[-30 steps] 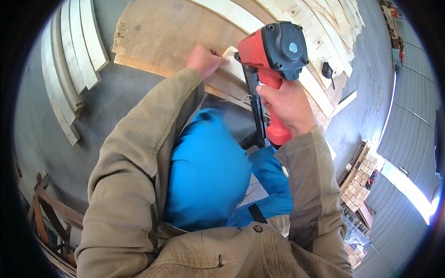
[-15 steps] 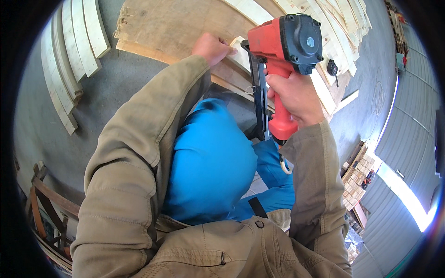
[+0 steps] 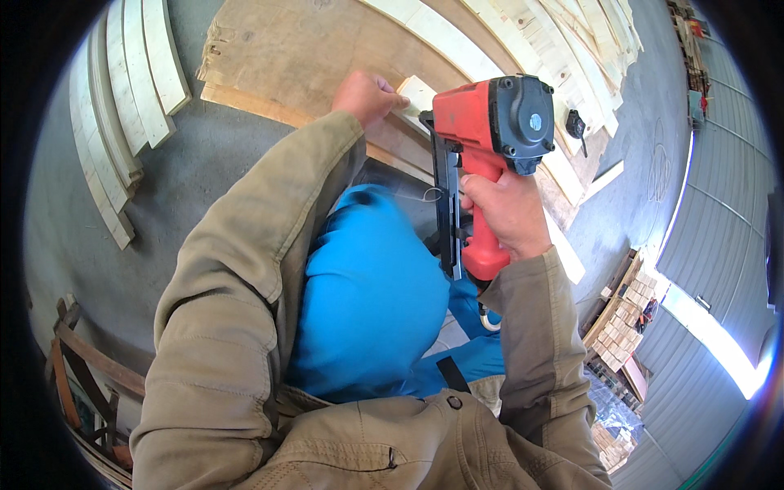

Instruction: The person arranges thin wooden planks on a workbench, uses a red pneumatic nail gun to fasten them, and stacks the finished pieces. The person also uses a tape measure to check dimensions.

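My right hand (image 3: 508, 211) is wrapped round the handle of a red and black nail gun (image 3: 465, 118). The gun's nose points left, with its long black magazine (image 3: 446, 200) running toward me. Close to the nose, my left hand (image 3: 366, 100) is closed, its thumb and fingertips at the end of a short pale wooden strip (image 3: 418, 95). Part of that strip is hidden behind the gun. Beneath it lies a brown plywood board (image 3: 286, 49) along the work surface.
Pale planks (image 3: 445, 34) lie across the board, with more stacked at the far right. A small black tool (image 3: 576, 123) rests among them. Several long planks (image 3: 122, 90) are on the floor at left. Wood blocks (image 3: 625, 322) are piled at right, and a brown frame (image 3: 98, 355) stands lower left.
The nail gun and my right hand have come nearer to me and slightly left. My left hand has shifted a little left and nearer, still at the strip's end.
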The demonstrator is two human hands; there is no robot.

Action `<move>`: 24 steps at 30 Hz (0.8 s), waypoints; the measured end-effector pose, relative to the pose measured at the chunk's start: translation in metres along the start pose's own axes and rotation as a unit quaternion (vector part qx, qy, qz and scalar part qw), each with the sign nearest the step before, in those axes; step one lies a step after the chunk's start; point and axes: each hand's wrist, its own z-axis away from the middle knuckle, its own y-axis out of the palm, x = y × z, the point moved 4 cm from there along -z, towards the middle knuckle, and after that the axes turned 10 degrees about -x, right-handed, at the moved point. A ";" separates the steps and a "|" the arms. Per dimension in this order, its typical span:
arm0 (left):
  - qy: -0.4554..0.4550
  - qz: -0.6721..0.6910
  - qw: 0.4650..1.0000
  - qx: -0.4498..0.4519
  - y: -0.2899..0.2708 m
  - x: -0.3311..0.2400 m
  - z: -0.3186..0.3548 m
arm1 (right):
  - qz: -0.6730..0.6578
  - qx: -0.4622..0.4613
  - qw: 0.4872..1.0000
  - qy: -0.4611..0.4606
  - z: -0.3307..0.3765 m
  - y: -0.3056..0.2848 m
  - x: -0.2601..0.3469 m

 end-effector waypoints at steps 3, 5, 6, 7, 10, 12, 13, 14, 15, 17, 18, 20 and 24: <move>-0.009 0.005 1.000 0.008 0.001 0.002 -0.001 | 0.007 0.011 1.000 0.000 -0.001 0.002 0.001; -0.018 0.016 1.000 0.011 0.002 0.004 -0.001 | 0.006 0.016 1.000 -0.006 -0.001 0.004 0.002; -0.012 0.024 1.000 0.008 0.002 0.004 -0.001 | 0.005 0.018 1.000 -0.008 -0.001 0.005 0.002; -0.006 0.028 1.000 0.005 0.003 0.005 -0.001 | 0.003 0.015 1.000 -0.004 0.000 0.005 0.002; 0.003 0.027 1.000 0.001 0.005 0.006 -0.001 | 0.002 0.009 1.000 -0.001 0.001 0.006 0.001; 0.009 0.028 1.000 -0.004 0.005 0.005 -0.001 | 0.007 0.004 1.000 -0.009 0.001 0.006 0.001; 0.013 0.030 0.999 -0.007 0.004 0.004 0.000 | 0.010 0.003 1.000 -0.008 0.002 0.007 0.001; 0.017 0.032 0.999 -0.011 0.003 0.003 0.001 | 0.012 -0.001 1.000 -0.009 0.002 0.007 0.002; 0.015 0.034 0.999 -0.011 0.002 0.003 0.001 | 0.014 -0.005 1.000 -0.010 0.002 0.008 0.002; 0.007 0.032 0.999 -0.009 0.001 0.001 0.003 | 0.028 0.000 1.000 -0.009 0.001 0.008 0.003; 0.003 0.036 0.999 -0.006 0.001 0.000 0.003 | 0.035 0.002 0.999 -0.008 0.000 0.008 0.003; -0.008 0.034 0.999 -0.002 0.001 0.000 0.004 | 0.033 0.003 0.999 -0.005 0.000 0.007 0.004; 0.000 0.040 0.999 -0.003 0.002 0.002 0.002 | 0.045 0.005 0.999 -0.017 0.000 0.007 0.007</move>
